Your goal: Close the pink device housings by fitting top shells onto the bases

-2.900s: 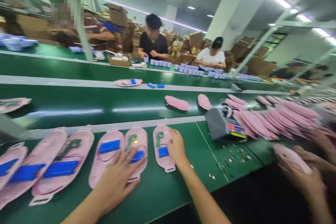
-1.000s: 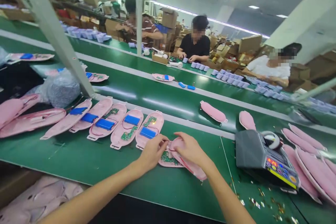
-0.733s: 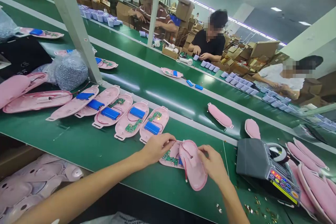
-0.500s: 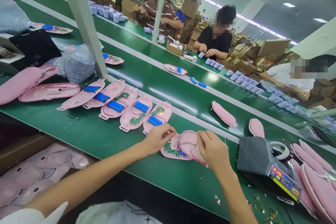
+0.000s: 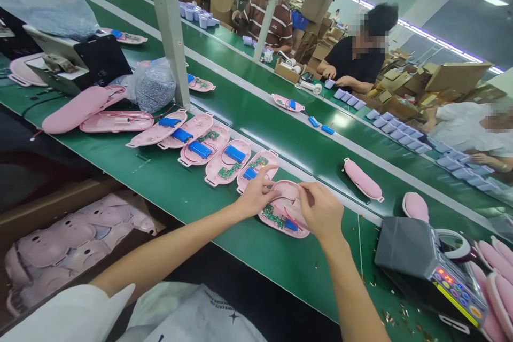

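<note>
My right hand (image 5: pixel 325 209) grips the right edge of a pink plastic shell half (image 5: pixel 289 192), which is tilted with its hollow inside facing me. At its left edge, my left hand (image 5: pixel 256 195) holds on with thumb and fingers. Underneath, partly covered, lies the matching pink shell (image 5: pixel 301 233) with a green circuit board (image 5: pixel 273 217) and a blue battery (image 5: pixel 292 226). A red wire (image 5: pixel 294 217) runs between the two halves. To the left, several open pink shells (image 5: pixel 212 173) with boards and batteries lie in an overlapping row.
A dark tape dispenser (image 5: pixel 409 248) with a lit panel stands at right, small metal bits (image 5: pixel 388 318) before it. Closed pink cases (image 5: pixel 363 179) lie on the green conveyor (image 5: pixel 248 112). A metal post (image 5: pixel 170 37) rises at left. A box of pink parts (image 5: pixel 76 235) sits below. Co-workers sit opposite.
My left hand has gone from above the lower shell to the raised shell half's left edge. That half now sits more squarely over the lower shell. The camera view has shifted left.
</note>
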### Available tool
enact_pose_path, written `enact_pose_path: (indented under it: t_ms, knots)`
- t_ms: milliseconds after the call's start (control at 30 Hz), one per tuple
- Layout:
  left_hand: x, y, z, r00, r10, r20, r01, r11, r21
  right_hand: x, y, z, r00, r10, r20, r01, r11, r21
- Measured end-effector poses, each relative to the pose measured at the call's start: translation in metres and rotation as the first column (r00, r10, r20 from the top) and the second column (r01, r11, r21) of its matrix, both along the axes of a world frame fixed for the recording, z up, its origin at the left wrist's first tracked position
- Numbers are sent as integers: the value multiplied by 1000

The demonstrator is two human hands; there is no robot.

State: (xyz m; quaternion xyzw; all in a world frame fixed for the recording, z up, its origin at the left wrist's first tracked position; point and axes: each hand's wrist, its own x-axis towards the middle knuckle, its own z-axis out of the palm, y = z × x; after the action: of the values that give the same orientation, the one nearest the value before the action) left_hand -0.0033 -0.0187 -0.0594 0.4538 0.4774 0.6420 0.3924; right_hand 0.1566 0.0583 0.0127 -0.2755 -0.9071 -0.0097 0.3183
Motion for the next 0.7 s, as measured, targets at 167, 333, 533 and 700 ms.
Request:
enact_pose_path:
  t_ms: [167, 333, 533, 700]
  knots:
    - [0, -3, 7, 994, -104, -18, 102, 989, -102, -7, 9, -9, 974, -13, 227, 91, 936, -340]
    - [-5, -3, 14, 969, -102, -224, 80, 991, -105, -20, 10, -5, 969, 80, 235, 32, 899, -437]
    - [-14, 6, 20, 884, -191, -427, 81, 961, -263, 72, -16, -12, 882, -347, -319, 140, 839, -525]
    - [-10, 5, 22, 855, -207, -476, 53, 947, -318, 203, -40, -50, 50, -879, -474, 114, 477, -872]
